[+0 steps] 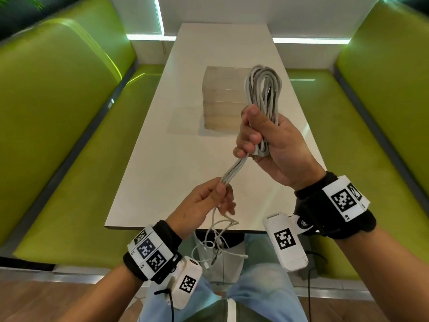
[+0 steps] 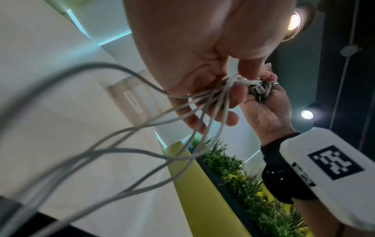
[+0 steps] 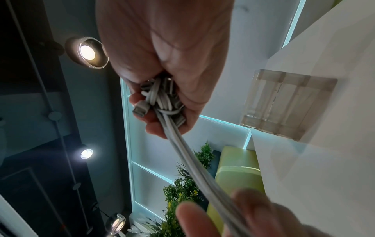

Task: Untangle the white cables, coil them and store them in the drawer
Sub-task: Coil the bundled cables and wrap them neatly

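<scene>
My right hand (image 1: 257,138) grips a coil of white cables (image 1: 263,89) held upright above the table, its loops rising over my fist. In the right wrist view the coil's bottom (image 3: 162,99) and a plug (image 3: 141,109) sit in my curled fingers. A bundle of strands (image 1: 234,168) runs down-left from the coil to my left hand (image 1: 218,194), which pinches it between thumb and fingers. Below that hand loose cable ends (image 1: 216,242) hang tangled over my lap. A clear drawer unit (image 1: 222,101) stands in the middle of the white table (image 1: 162,182), behind the coil.
Green padded benches (image 1: 58,135) line both sides of the table, the right bench (image 1: 371,135) close to my right arm. The table's near edge (image 1: 162,227) lies just beyond my left wrist. Plants (image 2: 233,168) stand behind the seating.
</scene>
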`<state>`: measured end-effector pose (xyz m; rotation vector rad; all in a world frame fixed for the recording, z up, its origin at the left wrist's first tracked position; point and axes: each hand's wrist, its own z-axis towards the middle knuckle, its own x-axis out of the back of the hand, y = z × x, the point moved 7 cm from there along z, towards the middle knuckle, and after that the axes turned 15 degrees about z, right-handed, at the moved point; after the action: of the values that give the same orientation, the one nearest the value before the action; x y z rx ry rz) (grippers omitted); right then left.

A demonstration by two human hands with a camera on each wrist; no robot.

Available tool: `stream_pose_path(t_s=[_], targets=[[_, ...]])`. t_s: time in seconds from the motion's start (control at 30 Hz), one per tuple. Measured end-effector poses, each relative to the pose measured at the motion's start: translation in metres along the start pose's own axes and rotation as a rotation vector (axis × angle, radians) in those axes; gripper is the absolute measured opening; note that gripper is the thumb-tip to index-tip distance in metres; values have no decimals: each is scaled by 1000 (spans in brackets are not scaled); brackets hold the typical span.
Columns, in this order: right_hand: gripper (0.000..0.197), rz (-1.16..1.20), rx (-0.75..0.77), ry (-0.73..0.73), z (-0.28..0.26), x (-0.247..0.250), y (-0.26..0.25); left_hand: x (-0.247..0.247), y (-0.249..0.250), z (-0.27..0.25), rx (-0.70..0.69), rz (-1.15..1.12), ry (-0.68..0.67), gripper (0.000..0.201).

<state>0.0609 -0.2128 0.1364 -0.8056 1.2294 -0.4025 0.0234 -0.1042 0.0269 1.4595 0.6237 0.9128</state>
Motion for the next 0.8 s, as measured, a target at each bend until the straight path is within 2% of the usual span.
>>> stream_pose_path(t_s=[0.1,0.17,0.23,0.37,0.43,0.53,0.6,0.7,0.8], targets=[[22,-25,41,-22,3,-3,-13,-2,-9,0,29,84,-25,13],[20,-49,69,-47,8,-8,-23,-6,-11,1,18,138,-41,9],[20,-68,93,-70,12,-15,-34,-9,-9,4,-9,158,-27,13],[22,-83,135,-107,20,-27,-54,-10,-10,13,-65,202,5,37],[24,-103,122,-109,22,-28,-55,-6,-17,15,-49,209,12,45],[24,-226,-5,-118,17,-20,-40,12,-32,17,32,267,70,41],[21,-434,-138,-130,8,-5,-25,29,-44,13,74,342,90,38],[19,-868,-332,-180,-8,23,-8,37,-57,4,108,353,3,36],[20,-1011,-492,-223,-21,40,1,31,-65,-3,181,376,-106,39]])
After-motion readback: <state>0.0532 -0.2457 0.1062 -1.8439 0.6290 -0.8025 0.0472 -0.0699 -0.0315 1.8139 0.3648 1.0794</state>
